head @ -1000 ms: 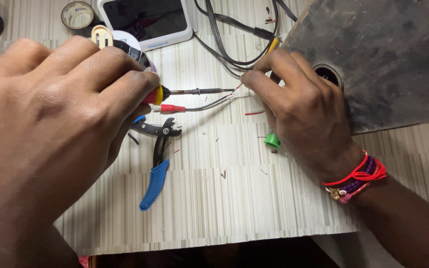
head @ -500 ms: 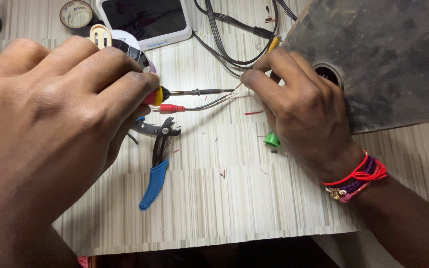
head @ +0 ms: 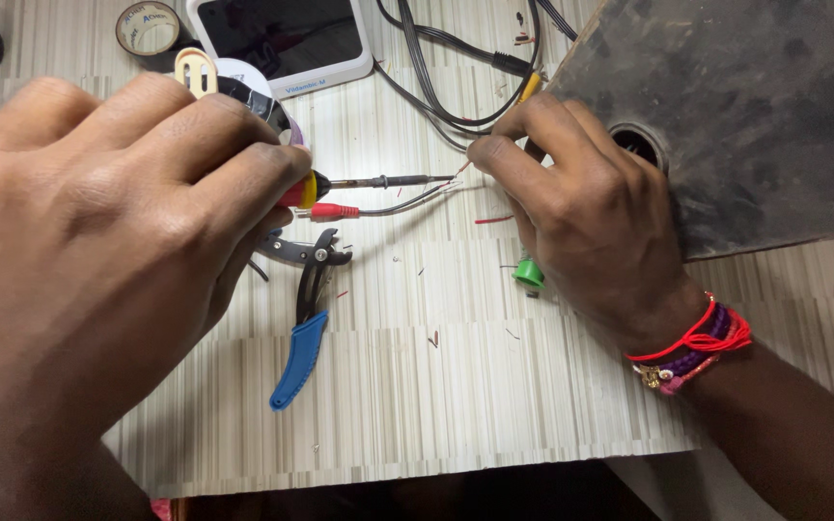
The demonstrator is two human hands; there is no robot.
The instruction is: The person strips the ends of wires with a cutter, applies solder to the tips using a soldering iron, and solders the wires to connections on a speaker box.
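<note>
Head: white device point(head: 287, 39) beside tape roll point(head: 150, 27).

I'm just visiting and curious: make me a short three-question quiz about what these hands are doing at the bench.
1. True or false: the left hand holds a tool with a thin metal tip.
2. What colour are the handles of the pliers lying on the table? A) blue B) yellow C) white
3. What does the right hand pinch between its fingertips?

Key:
1. True
2. A
3. Thin wires, close to the tool's tip.
</note>
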